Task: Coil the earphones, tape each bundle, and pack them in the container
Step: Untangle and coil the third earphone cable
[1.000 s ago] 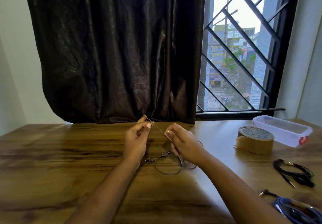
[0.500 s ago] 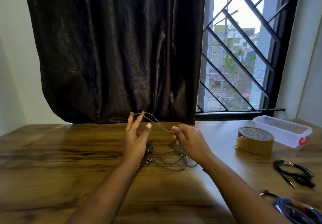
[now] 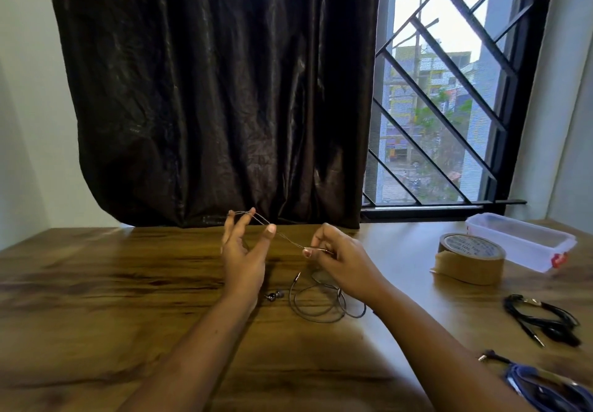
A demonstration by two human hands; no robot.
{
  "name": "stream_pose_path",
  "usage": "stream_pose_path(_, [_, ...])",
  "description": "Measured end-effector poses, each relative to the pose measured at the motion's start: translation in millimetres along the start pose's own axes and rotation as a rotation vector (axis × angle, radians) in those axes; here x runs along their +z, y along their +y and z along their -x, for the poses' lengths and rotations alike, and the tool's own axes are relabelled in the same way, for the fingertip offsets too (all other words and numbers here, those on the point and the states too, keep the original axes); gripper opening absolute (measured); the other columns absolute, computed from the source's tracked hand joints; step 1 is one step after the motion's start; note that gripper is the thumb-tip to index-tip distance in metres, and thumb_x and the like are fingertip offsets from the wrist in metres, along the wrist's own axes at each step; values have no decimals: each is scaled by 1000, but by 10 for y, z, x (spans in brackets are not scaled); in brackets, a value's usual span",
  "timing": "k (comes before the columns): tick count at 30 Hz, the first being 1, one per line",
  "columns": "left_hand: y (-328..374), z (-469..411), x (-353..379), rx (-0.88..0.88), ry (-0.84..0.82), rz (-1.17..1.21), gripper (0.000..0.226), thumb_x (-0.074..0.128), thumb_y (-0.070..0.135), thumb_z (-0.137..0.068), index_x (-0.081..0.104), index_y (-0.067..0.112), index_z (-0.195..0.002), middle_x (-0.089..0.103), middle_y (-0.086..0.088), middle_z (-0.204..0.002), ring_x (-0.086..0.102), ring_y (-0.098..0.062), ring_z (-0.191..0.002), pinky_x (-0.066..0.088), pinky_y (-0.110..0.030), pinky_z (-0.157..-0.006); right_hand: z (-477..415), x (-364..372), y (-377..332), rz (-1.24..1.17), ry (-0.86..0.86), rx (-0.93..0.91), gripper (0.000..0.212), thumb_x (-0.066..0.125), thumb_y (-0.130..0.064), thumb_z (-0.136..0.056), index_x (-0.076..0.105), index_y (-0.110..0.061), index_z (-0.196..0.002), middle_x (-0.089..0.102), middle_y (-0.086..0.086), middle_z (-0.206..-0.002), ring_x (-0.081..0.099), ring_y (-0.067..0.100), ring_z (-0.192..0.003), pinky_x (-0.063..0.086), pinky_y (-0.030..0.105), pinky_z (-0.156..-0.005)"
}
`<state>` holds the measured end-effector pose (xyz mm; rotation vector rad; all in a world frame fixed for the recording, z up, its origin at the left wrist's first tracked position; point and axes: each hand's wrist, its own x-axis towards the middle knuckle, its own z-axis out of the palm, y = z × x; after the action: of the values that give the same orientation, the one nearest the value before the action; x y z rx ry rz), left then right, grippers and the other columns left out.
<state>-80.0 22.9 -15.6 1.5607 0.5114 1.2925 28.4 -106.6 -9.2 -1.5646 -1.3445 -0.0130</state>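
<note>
Grey, hair-thin earphone cable (image 3: 282, 234) ran taut between the left hand (image 3: 244, 251) and the right hand (image 3: 345, 262). The left grip was open, fingers spread and straight, the cable merely hooked over the fingertips (image 3: 250, 216). The right grip pinched the cable between thumb and forefinger. The remaining length lay in loose loops on the brown wooden bench (image 3: 112, 283), at 6 o'clock from the right hand, with the small dark earbuds (image 3: 274, 295) just beside them.

By my judgement, the hooked turn could slide off those straight fingertips if the tension dropped. The slack loops could also snag or knot while being drawn up. The brown tape roll (image 3: 470, 262) and clear plastic container (image 3: 519, 241) sat at 2 o'clock, well apart from the hands.
</note>
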Motion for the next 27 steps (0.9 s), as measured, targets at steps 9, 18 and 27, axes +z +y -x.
stream_pose_path(9, [-55, -32, -13, 40, 82, -5, 40, 72, 25, -80, 58, 33, -116, 39, 13, -141, 31, -9, -135, 34, -34, -108, 3, 22, 49, -2, 6, 19, 35, 46, -39, -93, 65, -18, -72, 61, -4, -68, 58, 7, -66, 46, 17, -63])
stream_pose_path(18, [28, 49, 7, -32, 12, 150, 61, 63, 8, -86, 41, 37, -135, 68, -2, -92, 62, -6, -89, 47, -22, -87, -17, 40, 64, 43, -20, 8, 16, 49, -19, -98, 64, -25, -93, 58, -11, -67, 53, 0, -61, 41, 12, -56])
stream_pose_path(27, [70, 105, 6, 61, -77, 41, 76, 55, 9, -93, 13, 54, -138, 57, -4, -67, 53, -17, -64, 44, -12, -53, -10, 58, 106, 73, -17, 42, 18, 46, -17, -99, 62, -23, -94, 61, -8, -66, 55, 3, -59, 42, 12, -56])
